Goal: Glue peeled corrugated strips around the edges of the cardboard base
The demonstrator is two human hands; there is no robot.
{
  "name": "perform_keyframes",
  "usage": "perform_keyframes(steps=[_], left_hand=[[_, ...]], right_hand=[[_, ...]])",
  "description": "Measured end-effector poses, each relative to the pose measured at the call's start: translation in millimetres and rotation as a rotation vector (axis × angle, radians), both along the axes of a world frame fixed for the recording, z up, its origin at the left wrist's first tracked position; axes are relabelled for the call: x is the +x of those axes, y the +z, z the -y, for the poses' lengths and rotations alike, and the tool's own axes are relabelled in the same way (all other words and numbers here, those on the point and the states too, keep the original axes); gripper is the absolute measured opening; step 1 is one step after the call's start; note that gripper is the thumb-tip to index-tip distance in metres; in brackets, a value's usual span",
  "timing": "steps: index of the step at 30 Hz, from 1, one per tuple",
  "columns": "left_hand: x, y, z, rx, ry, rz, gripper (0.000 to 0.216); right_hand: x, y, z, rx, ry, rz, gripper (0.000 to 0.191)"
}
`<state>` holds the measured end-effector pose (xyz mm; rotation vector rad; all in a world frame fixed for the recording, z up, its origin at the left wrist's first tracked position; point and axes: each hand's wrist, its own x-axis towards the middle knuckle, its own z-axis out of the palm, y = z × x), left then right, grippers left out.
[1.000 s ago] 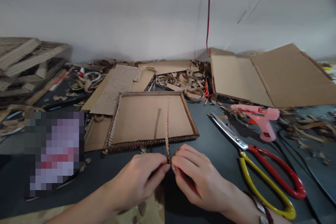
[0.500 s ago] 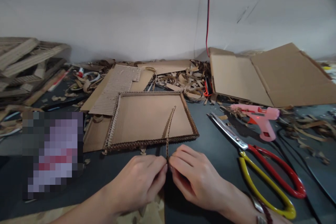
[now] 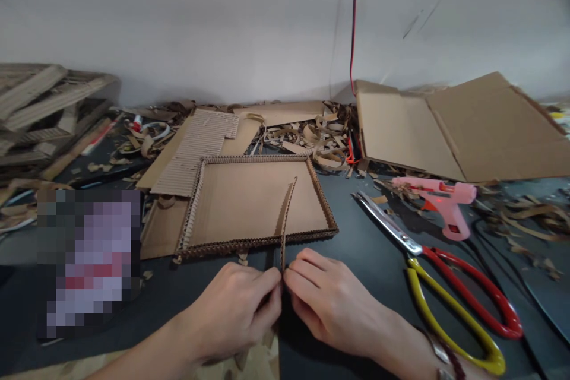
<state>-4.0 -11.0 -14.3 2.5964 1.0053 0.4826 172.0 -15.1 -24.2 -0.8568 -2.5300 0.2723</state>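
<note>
Between the pinched fingers of my left hand [image 3: 243, 306] and my right hand [image 3: 327, 297] stands a narrow corrugated cardboard strip [image 3: 287, 214]. Both hands are closed on its near end, fingertips almost meeting. The strip's far end curves up over a shallow cardboard tray [image 3: 258, 196], whose low rim is made of corrugated strips. Just in front of the tray's near edge are both hands. Where the fingers press the strip, its lower end is hidden.
Scissors [image 3: 414, 249] with red and yellow handles lie to the right, below a pink glue gun [image 3: 445, 196]. An opened cardboard piece [image 3: 503, 124] stands behind. Cardboard scraps [image 3: 312, 133] litter the back, with corrugated sheets [image 3: 196, 148] left of them. A blurred-out object [image 3: 98, 261] lies left.
Almost nothing differs. The strip's upper end has tilted very slightly left, and both hands keep their hold at nearly the same spot.
</note>
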Motion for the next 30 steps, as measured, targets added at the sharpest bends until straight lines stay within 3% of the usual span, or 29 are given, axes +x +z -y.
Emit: perform_keyframes(steps=[10,19,30], left_hand=[[4.1,-2.0,4.3,0.013,0.107,0.146,0.026],[2.6,-1.0,4.7,-0.089,0.097,0.165,0.023],[-0.2,-1.5,3.4,-0.043,0.054,0.058,0.022]], right_hand=[[-5.0,2.3,1.7,-0.106,-0.03,-0.082,0.022],[-4.4,4.4,3.1,-0.229,-0.079,-0.145,0.019],[-2.8,5.7,1.3,-0.169,-0.074,-0.13,0.023]])
